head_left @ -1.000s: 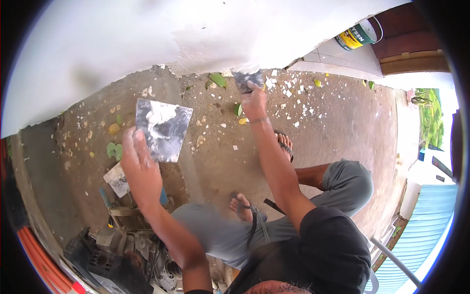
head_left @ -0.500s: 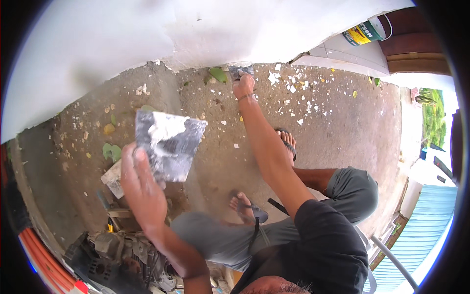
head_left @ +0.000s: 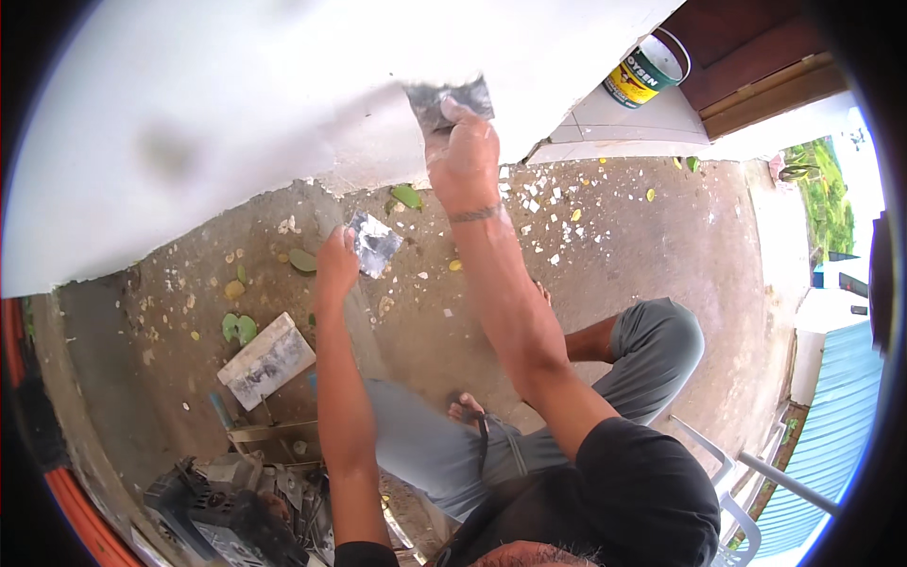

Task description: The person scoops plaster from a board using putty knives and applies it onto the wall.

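Observation:
My right hand (head_left: 465, 156) is closed on a putty knife with a wide, smeared grey metal blade (head_left: 460, 99). Its blade lies against the white wall (head_left: 283, 104), above the wall's lower edge. Lower and to the left, my left hand (head_left: 337, 265) grips a second flat metal blade (head_left: 376, 246), square and streaked with white putty. That blade is held over the concrete floor, apart from the wall. Fingers hide the handles of both tools.
White flakes and green leaves litter the concrete floor (head_left: 661, 246). A rectangular putty-stained board (head_left: 269, 361) lies at left, near dark machine parts (head_left: 236, 520). A green and yellow paint bucket (head_left: 647, 74) stands on a tiled step at the upper right.
My right hand has moved the putty knife from the wall's base up onto its face. My left hand has carried its blade farther out and toward the wall, and less putty shows on it.

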A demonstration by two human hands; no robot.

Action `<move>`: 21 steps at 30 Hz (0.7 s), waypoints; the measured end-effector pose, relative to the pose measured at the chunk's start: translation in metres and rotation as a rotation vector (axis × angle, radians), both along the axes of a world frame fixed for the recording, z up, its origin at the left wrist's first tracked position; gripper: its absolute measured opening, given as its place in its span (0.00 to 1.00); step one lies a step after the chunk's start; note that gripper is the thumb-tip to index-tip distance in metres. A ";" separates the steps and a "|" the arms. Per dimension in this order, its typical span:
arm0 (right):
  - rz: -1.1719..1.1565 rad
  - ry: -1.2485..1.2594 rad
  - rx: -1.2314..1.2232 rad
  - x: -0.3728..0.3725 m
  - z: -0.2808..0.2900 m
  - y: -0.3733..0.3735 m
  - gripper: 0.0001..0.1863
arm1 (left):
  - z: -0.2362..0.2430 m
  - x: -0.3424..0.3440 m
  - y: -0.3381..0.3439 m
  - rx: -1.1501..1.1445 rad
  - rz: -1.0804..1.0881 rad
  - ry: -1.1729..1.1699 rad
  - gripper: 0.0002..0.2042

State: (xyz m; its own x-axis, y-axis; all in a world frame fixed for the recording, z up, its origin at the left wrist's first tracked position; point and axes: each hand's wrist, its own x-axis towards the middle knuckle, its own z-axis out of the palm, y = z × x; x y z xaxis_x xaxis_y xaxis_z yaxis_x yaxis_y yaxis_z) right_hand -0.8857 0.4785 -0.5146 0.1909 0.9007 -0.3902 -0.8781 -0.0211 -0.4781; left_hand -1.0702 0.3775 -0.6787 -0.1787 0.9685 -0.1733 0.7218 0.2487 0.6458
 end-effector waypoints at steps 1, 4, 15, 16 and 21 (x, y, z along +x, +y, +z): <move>0.017 -0.023 0.112 0.009 0.017 -0.006 0.14 | 0.002 0.007 0.004 0.040 0.000 -0.025 0.17; 0.110 -0.067 0.465 0.033 0.039 -0.026 0.27 | 0.008 0.007 0.010 0.107 0.035 -0.051 0.19; 0.158 -0.024 -0.229 0.011 -0.295 -0.010 0.05 | 0.103 0.015 -0.020 0.146 0.164 0.085 0.20; 0.159 -0.033 -0.282 0.003 -0.314 -0.006 0.05 | 0.112 0.017 -0.030 0.134 0.180 0.084 0.19; 0.026 -0.032 -0.265 -0.012 -0.356 0.027 0.14 | 0.138 0.023 -0.057 0.112 0.227 0.044 0.15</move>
